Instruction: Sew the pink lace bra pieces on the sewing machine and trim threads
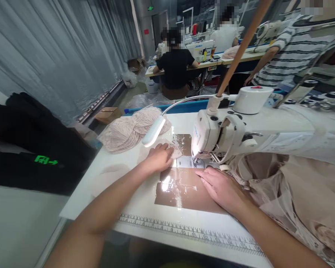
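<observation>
My left hand [159, 157] rests on the machine bed with bent fingers on a pale pink lace piece [176, 149], left of the needle. The sewing machine [208, 136] stands ahead, its presser foot [195, 160] under a bright light. My right hand [222, 188] lies just in front of the foot, fingers stretched toward it; a small dark thing shows at its fingertips, too unclear to name. Brown tape-covered sheeting [184, 190] covers the bed between my hands. Sheer pale pieces [110, 178] lie at left, near my forearm.
Stacked lace pieces [123, 134] sit at the table's back left, beside a lamp [154, 131] on a bent arm. Beige fabric [315, 193] is heaped right of the machine. A printed ruler [184, 231] runs along the front edge. Co-workers sit and stand beyond.
</observation>
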`<action>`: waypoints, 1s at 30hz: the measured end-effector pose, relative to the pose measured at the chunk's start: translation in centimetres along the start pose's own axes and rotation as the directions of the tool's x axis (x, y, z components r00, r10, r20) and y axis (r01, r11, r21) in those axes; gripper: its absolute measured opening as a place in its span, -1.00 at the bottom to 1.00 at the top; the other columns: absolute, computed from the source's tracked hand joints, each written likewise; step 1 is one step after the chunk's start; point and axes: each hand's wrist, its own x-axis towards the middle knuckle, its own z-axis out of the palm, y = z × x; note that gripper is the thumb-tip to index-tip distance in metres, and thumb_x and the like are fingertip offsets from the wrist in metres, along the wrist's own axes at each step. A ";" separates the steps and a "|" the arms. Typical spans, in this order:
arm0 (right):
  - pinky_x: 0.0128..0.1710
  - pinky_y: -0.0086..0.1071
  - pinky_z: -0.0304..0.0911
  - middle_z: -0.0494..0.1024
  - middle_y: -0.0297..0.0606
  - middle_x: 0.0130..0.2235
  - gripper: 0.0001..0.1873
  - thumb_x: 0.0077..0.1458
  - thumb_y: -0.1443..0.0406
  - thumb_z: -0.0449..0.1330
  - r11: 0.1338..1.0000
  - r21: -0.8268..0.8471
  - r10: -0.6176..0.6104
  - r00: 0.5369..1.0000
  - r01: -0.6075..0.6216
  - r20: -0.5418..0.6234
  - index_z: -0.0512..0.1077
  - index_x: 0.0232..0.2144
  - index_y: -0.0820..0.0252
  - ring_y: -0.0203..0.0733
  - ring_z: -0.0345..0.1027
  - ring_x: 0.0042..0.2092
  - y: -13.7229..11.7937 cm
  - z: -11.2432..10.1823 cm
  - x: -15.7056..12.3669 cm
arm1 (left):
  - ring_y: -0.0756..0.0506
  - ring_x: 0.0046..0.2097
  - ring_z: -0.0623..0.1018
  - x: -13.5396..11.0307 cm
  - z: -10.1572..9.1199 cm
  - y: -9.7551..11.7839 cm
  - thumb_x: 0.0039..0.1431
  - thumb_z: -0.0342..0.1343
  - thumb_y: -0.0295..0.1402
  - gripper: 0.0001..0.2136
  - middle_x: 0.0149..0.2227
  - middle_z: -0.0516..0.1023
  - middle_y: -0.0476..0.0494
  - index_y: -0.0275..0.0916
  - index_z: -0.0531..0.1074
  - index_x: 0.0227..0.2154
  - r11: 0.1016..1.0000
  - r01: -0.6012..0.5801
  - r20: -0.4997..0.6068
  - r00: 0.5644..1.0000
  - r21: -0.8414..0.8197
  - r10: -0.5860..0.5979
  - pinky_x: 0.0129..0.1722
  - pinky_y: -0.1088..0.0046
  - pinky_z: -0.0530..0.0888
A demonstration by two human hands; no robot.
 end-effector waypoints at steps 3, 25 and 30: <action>-0.32 -0.28 0.31 0.52 -0.18 -0.30 -0.62 0.19 0.37 -0.09 1.000 0.012 -0.027 0.999 0.028 -0.024 0.47 -0.09 0.16 -0.14 0.42 -0.31 0.5 0.6 -0.2 | -0.27 0.09 0.40 -1.8 -4.0 -1.3 0.17 -0.01 -0.10 -0.46 0.16 0.32 -0.32 -0.24 0.23 0.17 0.999 0.014 0.111 0.994 -0.049 -0.008 -0.02 0.25 0.39; -0.29 -0.19 0.29 0.53 -0.13 -0.19 -0.65 0.17 0.27 -0.06 0.998 0.031 -0.054 0.998 0.055 -0.025 0.45 -0.10 0.11 0.00 0.43 -0.21 1.1 1.4 -0.3 | -0.06 -0.47 0.41 -20.2 1.6 -4.7 0.31 -0.25 -0.09 -0.52 -0.59 0.40 -0.05 -0.24 0.35 -0.59 0.760 0.620 -0.160 0.745 -0.193 -0.648 -0.45 0.46 0.21; -0.29 -0.24 0.31 0.55 -0.16 -0.19 -0.62 0.17 0.28 -0.07 0.998 0.047 -0.045 0.997 0.048 -0.057 0.48 -0.11 0.16 -0.06 0.44 -0.20 0.4 0.5 -0.2 | 0.03 -0.52 0.34 -13.0 0.8 2.6 0.31 -0.25 -0.05 -0.48 -0.62 0.33 0.03 -0.25 0.25 -0.66 0.820 0.204 -0.072 0.956 -0.535 -0.284 -0.48 0.51 0.21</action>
